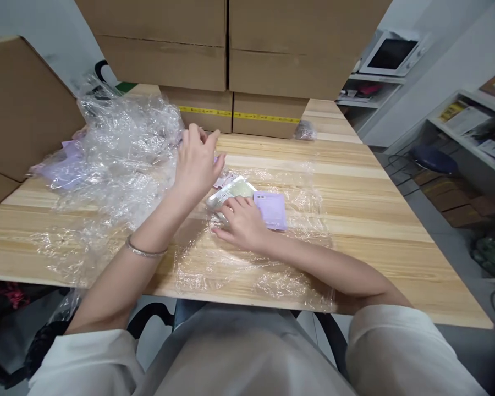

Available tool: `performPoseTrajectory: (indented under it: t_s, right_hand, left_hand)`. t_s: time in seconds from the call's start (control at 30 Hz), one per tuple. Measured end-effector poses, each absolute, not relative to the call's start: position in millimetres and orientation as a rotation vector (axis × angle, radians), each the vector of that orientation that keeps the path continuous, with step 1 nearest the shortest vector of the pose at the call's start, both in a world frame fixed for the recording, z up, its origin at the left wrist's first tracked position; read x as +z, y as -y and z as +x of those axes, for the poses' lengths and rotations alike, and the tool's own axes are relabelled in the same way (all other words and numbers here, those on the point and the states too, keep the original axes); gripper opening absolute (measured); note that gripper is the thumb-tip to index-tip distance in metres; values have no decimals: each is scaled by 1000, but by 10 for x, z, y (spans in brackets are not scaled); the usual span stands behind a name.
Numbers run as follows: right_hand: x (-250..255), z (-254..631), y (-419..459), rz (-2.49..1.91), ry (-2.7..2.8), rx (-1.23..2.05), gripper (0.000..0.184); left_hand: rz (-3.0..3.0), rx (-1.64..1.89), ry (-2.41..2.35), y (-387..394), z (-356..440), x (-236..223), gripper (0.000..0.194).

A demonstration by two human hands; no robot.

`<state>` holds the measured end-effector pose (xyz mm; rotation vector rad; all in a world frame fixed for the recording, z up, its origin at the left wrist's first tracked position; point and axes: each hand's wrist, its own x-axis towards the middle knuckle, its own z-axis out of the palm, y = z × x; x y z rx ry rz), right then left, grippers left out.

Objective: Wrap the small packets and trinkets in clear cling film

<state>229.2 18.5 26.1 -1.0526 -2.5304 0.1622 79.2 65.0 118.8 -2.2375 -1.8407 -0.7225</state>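
My right hand lies over a silvery-green sachet, fingers spread and resting on its surface. Just right of those fingers, a flat lilac packet with a small printed label is on the clear plastic wrap spread over the tabletop. My left hand is raised above the far left side of the sachet, fingers bent and thumb apart, with nothing visible in it. Below that hand, a small printed pinkish piece pokes out behind the sachet. Part of the sachet is hidden under my right hand.
A large heap of crumpled clear film covers the table's left side, with lilac packets partly under it. Cardboard boxes stand along the back, and another box is at left. The wooden table extends to the right.
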Motion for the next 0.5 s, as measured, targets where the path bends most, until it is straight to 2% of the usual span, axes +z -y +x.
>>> performPoseTrajectory:
  t_s: [0.03,0.1,0.2,0.27,0.37,0.5]
  right_hand:
    - [241,2262,-213,-1069,2524,188,28]
    - [204,2298,-267,-1123,2444,282,20]
    - [186,2519,-279,-1209,2276,408,15]
    - [187,2709,-236,-1244,2251,437,15]
    - [147,2991,-161,-1299,2302,382,29]
    - [-42,3286,-139,-1449,2408,349,59]
  left_hand:
    - [-2226,-712,1860,-555,784,1177,41]
    - [-2201,-573,1976,-313,728,1160,47]
    - [-2195,-61,2255,78,537,1087,72]
    - [-2238,225,2338,271,358,966,76]
    - [-2388,293,2435,400,101,724,69]
    - [-2777,-89,2481,403,-17,552,55]
